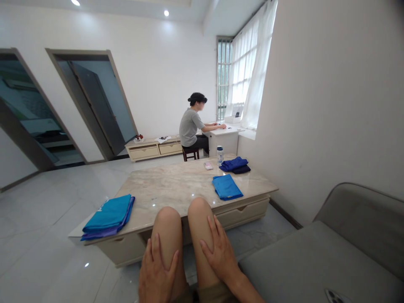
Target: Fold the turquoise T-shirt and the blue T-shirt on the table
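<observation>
My left hand (157, 269) rests on my left thigh, fingers spread and holding nothing. On the right thigh lies my right hand (221, 250), its fingers apart and also holding nothing. Just beyond my knees stands a marble-topped coffee table (167, 185). A stack of folded blue and purple cloths (109, 214) sits at its left end. Nearer the right end is a folded bright blue cloth (227, 187), and behind it a dark blue folded cloth (234, 164) lies in a loose pile. Neither hand touches any of these cloths.
A bottle (220, 155) and a small pinkish item (208, 166) stand on the table's far side. Beyond, a person (189, 128) sits on a stool at a white desk (225, 139). A grey sofa (315, 256) with a phone (333, 296) is at my right. A low cabinet (148, 150) lines the far wall.
</observation>
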The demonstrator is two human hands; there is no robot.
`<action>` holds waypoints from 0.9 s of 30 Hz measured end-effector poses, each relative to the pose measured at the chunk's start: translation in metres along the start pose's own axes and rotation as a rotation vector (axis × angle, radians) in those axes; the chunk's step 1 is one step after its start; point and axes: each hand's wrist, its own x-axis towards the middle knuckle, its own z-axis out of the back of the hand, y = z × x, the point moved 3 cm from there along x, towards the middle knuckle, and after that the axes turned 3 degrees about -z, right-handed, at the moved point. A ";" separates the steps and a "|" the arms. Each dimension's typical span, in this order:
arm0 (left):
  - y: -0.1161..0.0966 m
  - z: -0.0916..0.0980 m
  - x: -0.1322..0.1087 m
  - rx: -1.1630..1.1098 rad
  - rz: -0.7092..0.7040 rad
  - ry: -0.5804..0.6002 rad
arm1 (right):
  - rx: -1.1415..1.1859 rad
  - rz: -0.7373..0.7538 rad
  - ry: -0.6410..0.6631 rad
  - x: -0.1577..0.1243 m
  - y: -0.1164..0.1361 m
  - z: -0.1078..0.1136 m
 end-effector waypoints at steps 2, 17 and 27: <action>-0.001 0.001 0.000 0.005 -0.006 -0.001 | -0.002 0.003 -0.004 0.000 -0.001 -0.001; -0.001 0.003 -0.002 0.015 -0.006 0.006 | 0.028 -0.009 0.029 -0.001 -0.004 0.000; 0.002 0.002 -0.005 0.018 -0.022 -0.023 | 0.053 0.005 0.049 -0.003 -0.007 -0.002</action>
